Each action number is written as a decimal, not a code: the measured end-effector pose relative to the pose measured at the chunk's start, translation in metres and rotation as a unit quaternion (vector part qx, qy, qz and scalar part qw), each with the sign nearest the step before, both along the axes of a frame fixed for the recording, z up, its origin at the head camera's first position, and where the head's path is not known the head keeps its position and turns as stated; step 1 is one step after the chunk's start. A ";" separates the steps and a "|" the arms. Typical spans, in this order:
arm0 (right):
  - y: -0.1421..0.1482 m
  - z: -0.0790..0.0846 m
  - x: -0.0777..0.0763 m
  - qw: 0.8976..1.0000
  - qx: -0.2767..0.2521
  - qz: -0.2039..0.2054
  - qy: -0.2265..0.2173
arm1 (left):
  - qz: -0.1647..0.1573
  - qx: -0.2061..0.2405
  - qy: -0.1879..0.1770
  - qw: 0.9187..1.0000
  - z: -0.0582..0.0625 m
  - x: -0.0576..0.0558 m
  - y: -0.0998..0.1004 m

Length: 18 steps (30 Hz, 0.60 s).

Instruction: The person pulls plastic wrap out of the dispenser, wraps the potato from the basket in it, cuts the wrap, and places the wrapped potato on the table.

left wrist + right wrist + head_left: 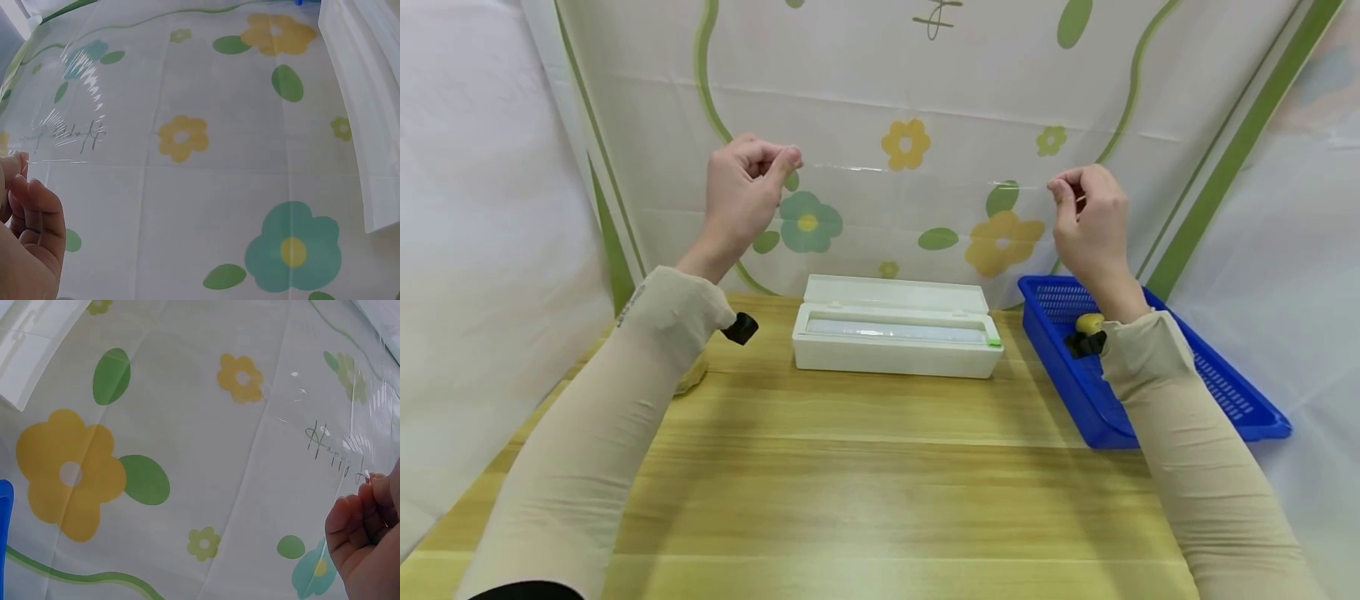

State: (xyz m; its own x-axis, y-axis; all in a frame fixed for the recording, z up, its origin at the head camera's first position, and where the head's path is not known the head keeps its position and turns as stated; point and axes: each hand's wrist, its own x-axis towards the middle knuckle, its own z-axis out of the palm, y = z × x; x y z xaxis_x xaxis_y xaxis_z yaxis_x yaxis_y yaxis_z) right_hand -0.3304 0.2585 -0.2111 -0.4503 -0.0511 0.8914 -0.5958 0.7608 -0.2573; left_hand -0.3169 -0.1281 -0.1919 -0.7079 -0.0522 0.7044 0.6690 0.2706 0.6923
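A sheet of clear cling film (850, 169) stretches between my raised hands, showing mostly as glints and thin edge lines. At its left end my left hand (741, 192) pinches it between thumb and fingers. My right hand (1093, 217) pinches the other end at a similar height. In the left wrist view, shiny creases run through the film (84, 81) above the left hand (31, 244). Similar creases mark the film (361, 445) by the right hand (372, 544). Below and between the hands, a white cling film dispenser (895, 358) stands on the table, its lid (895, 293) raised.
On the right, a blue basket (1075, 400) holds a yellowish item (1088, 324), partly hidden by the right wrist. Another yellowish object (692, 377) shows behind the left forearm on the wooden table (865, 500). A flowered sheet (970, 92) hangs behind as a backdrop.
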 end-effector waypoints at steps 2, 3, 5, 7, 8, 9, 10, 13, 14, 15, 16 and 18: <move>0.000 -0.001 0.002 1.000 -0.007 0.006 -0.006 | -0.006 0.004 -0.001 1.000 -0.001 0.005 -0.001; 0.000 -0.001 0.003 1.000 -0.011 0.009 -0.009 | -0.010 0.005 0.000 1.000 -0.001 0.006 -0.001; 0.001 -0.001 0.006 1.000 -0.018 0.013 -0.016 | -0.020 0.009 -0.002 1.000 -0.003 0.009 -0.002; 0.002 -0.001 0.008 0.999 -0.021 0.015 -0.024 | -0.029 0.010 -0.006 1.000 -0.005 0.009 -0.004; 0.003 -0.002 0.010 0.999 -0.021 0.018 -0.027 | -0.035 0.011 -0.008 0.999 -0.007 0.008 -0.006; 0.005 -0.002 0.011 0.999 -0.020 0.019 -0.030 | -0.042 0.013 -0.011 0.999 -0.010 0.006 -0.008; 0.006 -0.003 0.013 0.999 -0.018 0.021 -0.032 | -0.049 0.013 -0.015 0.999 -0.012 0.004 -0.010; 0.010 -0.005 0.020 0.998 -0.014 0.037 -0.044 | -0.073 0.014 -0.028 0.997 -0.022 -0.001 -0.016; 0.012 -0.006 0.022 0.998 -0.015 0.045 -0.052 | -0.085 0.015 -0.036 0.996 -0.026 -0.002 -0.018; 0.013 -0.008 0.025 0.997 -0.015 0.051 -0.063 | -0.097 0.015 -0.044 0.994 -0.029 -0.001 -0.019; 0.015 -0.009 0.028 0.995 -0.016 0.060 -0.075 | -0.108 0.014 -0.052 0.993 -0.032 0.000 -0.021; 0.017 -0.011 0.034 0.992 -0.020 0.079 -0.101 | -0.134 0.017 -0.071 0.988 -0.037 0.004 -0.023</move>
